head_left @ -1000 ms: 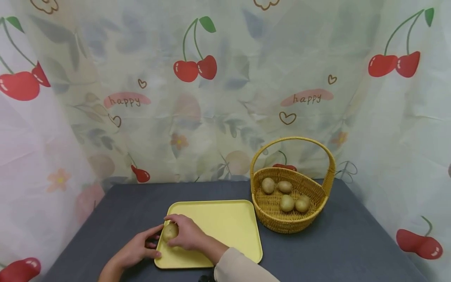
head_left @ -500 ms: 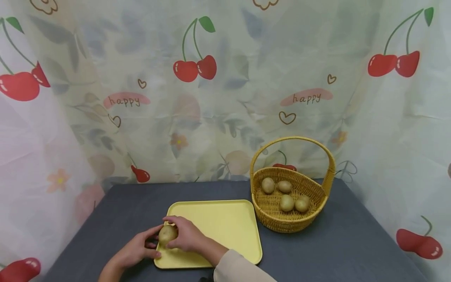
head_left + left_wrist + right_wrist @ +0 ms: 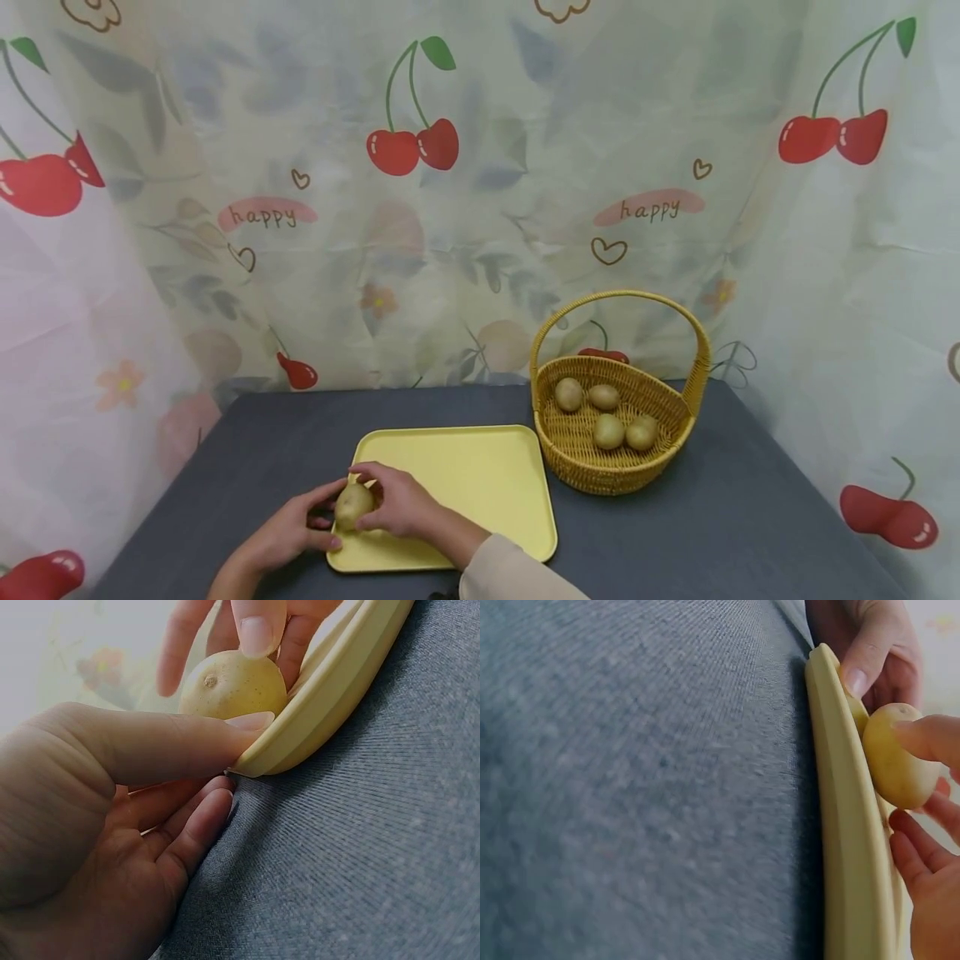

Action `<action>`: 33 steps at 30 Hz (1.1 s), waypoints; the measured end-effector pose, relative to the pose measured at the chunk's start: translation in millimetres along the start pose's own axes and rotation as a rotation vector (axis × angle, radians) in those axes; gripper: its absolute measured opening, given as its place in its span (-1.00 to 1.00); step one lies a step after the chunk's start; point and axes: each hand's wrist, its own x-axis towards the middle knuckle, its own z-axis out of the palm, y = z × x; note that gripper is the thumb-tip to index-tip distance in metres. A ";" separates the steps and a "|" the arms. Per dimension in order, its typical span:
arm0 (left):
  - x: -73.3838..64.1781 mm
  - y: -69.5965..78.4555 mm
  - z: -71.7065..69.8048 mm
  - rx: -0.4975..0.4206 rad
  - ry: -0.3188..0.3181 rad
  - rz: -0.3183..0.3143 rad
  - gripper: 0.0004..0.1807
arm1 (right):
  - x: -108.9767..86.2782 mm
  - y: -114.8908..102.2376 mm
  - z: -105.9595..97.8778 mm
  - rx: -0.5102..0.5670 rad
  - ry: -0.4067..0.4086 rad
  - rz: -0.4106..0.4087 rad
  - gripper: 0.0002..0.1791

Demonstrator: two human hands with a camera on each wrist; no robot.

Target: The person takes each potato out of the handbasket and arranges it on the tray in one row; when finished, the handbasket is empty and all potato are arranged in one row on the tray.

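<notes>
At the near edge a pale beige sleeve [image 3: 517, 571] comes in, and from it the person's right hand [image 3: 401, 504] reaches leftward across a yellow tray [image 3: 472, 483]. The left hand [image 3: 285, 533], bare at the wrist, comes in from the near left and holds that tray by its left side close to the near corner, thumb laid over the rim and fingers outside and below it. The right hand grips a single potato [image 3: 354, 508], its thumb on the near side and fingers on the far side, and the potato sits just inside the tray's left rim, close beside the left hand; from here I can't tell how much of its weight the tray bears. The tray lies flat on a dark grey cloth [image 3: 675, 533], its bare yellow floor stretching away to the right of the hands. Past the tray's right side, a little farther off, stands a woven basket [image 3: 607, 481] with a tall arched handle. Four more potatoes [image 3: 609, 432] lie in it, two at the far left and two side by side nearer and to the right. Behind everything hangs a pale curtain [image 3: 480, 208] printed with red cherries, faded leaves, hearts and the word "happy".
</notes>
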 end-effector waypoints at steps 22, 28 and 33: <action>-0.1 -3.8 0.8 0.004 0.011 0.047 -0.05 | -47.9 -2.0 -76.3 0.173 0.082 -0.013 -0.35; -0.3 -0.3 0.9 -0.007 0.007 0.049 -0.05 | -70.4 -12.6 -111.3 0.220 0.085 -0.030 -0.39; 1.5 -1.1 0.4 -0.022 -0.010 0.043 -0.05 | -93.9 -21.3 -144.2 0.174 0.089 -0.073 -0.42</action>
